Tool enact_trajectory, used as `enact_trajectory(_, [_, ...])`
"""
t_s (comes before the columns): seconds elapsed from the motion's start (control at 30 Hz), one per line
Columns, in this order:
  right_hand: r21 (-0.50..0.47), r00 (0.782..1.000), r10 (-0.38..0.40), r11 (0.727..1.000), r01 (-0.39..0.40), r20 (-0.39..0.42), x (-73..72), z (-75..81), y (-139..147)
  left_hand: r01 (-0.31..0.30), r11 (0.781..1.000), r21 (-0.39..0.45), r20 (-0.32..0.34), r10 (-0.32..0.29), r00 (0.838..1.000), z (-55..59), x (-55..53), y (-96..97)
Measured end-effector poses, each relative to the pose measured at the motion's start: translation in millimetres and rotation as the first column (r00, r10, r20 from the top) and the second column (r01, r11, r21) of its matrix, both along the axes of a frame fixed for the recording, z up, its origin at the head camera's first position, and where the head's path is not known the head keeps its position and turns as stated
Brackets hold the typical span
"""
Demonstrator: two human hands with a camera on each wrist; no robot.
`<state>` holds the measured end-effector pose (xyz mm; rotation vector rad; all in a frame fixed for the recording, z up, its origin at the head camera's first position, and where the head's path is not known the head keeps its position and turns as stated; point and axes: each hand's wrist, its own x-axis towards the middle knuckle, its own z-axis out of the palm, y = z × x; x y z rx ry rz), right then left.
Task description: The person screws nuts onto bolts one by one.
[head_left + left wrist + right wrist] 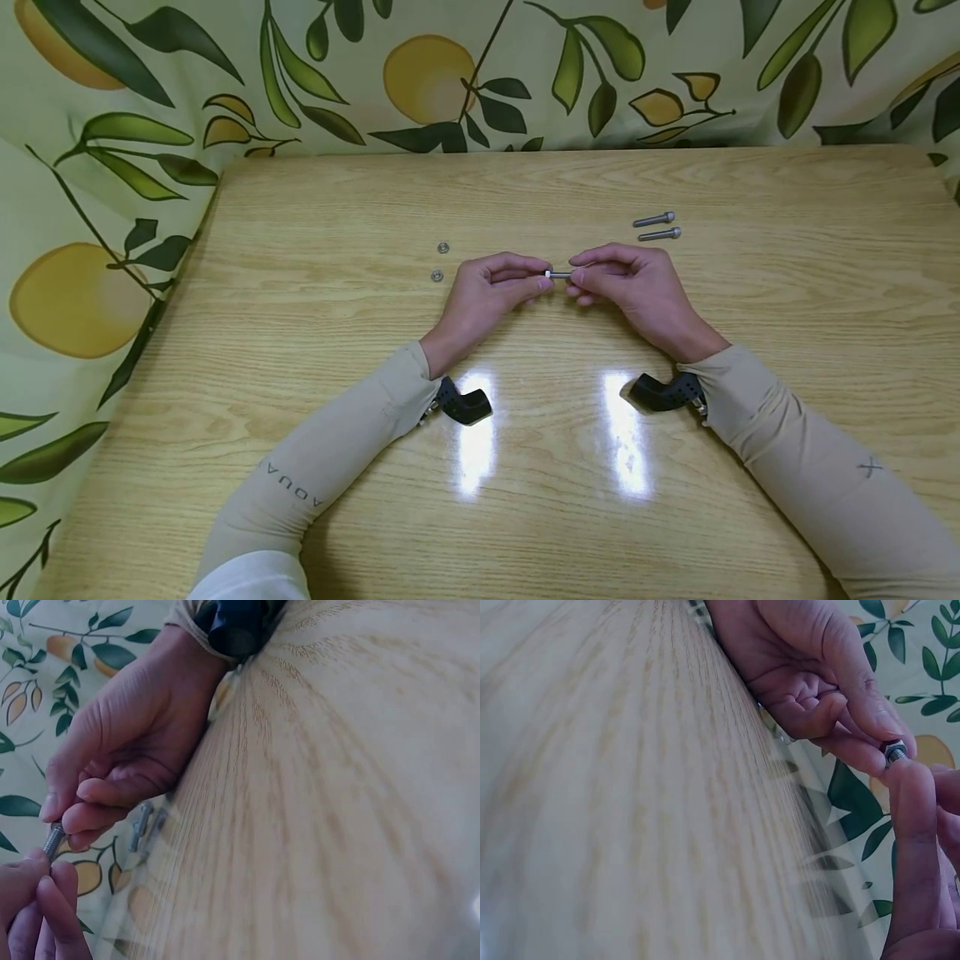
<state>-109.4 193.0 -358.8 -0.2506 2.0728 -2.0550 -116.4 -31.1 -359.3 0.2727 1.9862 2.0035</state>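
Over the middle of the table, my left hand (pixel 491 292) and right hand (pixel 637 290) meet fingertip to fingertip at a small metal bolt (pixel 561 275). The right thumb and fingers pinch the bolt's head end, mostly hidden. Its threaded shank (pixel 54 841) shows between the hands in the left wrist view, pointing toward the left fingers. In the right wrist view, a hex nut (pixel 892 748) is pinched between the left thumb and fingers, with the bolt's thread at it. The bolt lies roughly level in the head view.
Two loose nuts (pixel 440 262) lie on the wooden table (pixel 322 333) to the left of the left hand. Beyond the right hand, two more bolts (pixel 657 227) lie side by side. A leaf-and-fruit patterned cloth (pixel 510 75) borders the table at the back and left.
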Motion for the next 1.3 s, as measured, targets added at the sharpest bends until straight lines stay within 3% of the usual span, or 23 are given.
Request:
enact_trajectory(0.17, [-0.027, 1.000, 0.000, 1.000, 0.001, 0.015, 0.6, -0.8, 0.2, 0.002, 0.999, -0.043, -0.018, -0.003, 1.000, 0.3, 0.5, 0.2])
enact_trajectory(0.37, [0.006, 1.000, -0.016, 1.000, 0.016, 0.012, 1.1, -0.9, 0.4, -0.012, 0.997, -0.071, -0.067, 0.007, 0.998, -0.1, 1.7, 0.0])
enact_trajectory(0.6, [0.041, 1.000, -0.015, 0.999, 0.014, 0.017, 1.9, 0.3, 0.3, -0.013, 1.000, -0.016, -0.014, 0.012, 1.000, -0.8, 0.8, 0.4])
enact_trajectory(0.8, [0.038, 1.000, -0.017, 0.999, 0.016, 0.017, 2.1, 0.4, 0.9, -0.018, 0.998, -0.068, -0.061, 0.014, 0.998, -2.7, 1.7, -0.3])
enact_trajectory(1.3, [0.026, 1.000, -0.023, 0.999, 0.023, 0.020, 0.6, 1.7, 1.3, -0.013, 0.997, -0.074, -0.072, 0.007, 0.997, -0.2, 1.0, -1.7])
